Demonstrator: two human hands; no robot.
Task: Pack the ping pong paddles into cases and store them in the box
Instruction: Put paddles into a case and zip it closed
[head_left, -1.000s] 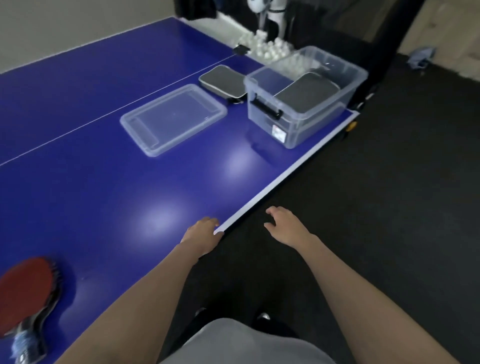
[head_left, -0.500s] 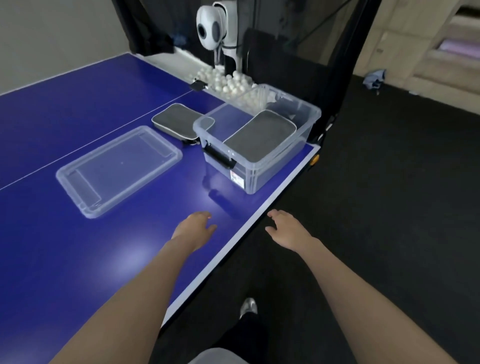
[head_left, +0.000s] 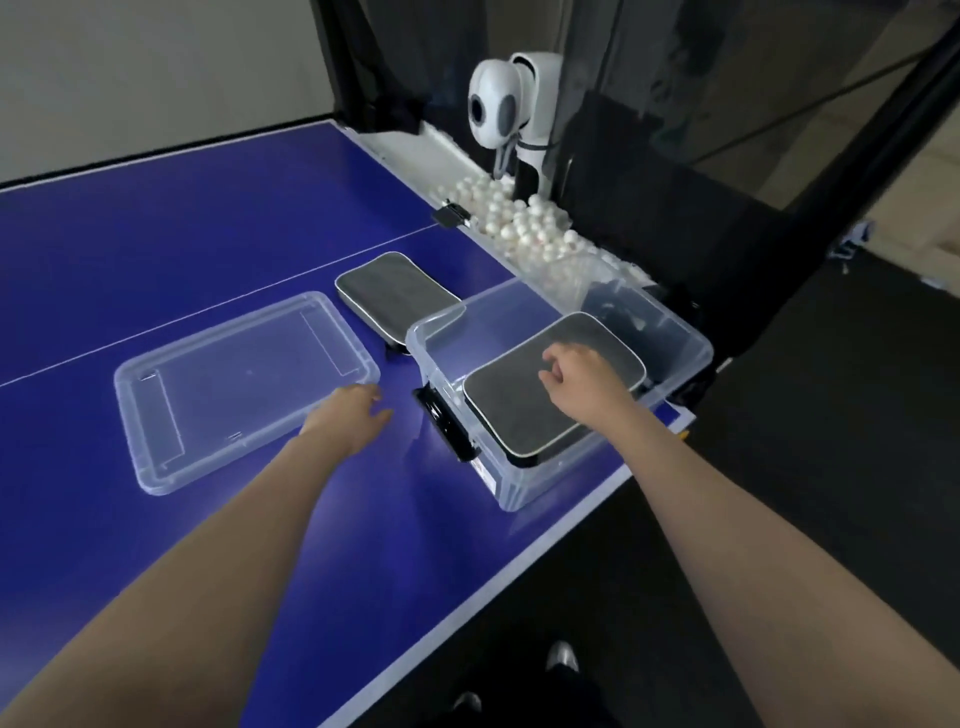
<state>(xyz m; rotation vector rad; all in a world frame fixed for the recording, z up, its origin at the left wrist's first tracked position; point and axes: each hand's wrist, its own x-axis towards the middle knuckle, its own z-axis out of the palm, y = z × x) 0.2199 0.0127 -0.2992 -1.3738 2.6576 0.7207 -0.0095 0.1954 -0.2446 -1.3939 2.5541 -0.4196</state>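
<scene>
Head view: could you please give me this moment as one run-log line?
right hand over boxed case, contact unclear | left hand open beside lid | second case on table beside box

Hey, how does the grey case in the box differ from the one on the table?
The boxed paddle case sits inside the clear box under the right hand; the table paddle case lies on the table, untouched, partly hidden behind the box. Both are grey, rounded, pale-edged.
</scene>
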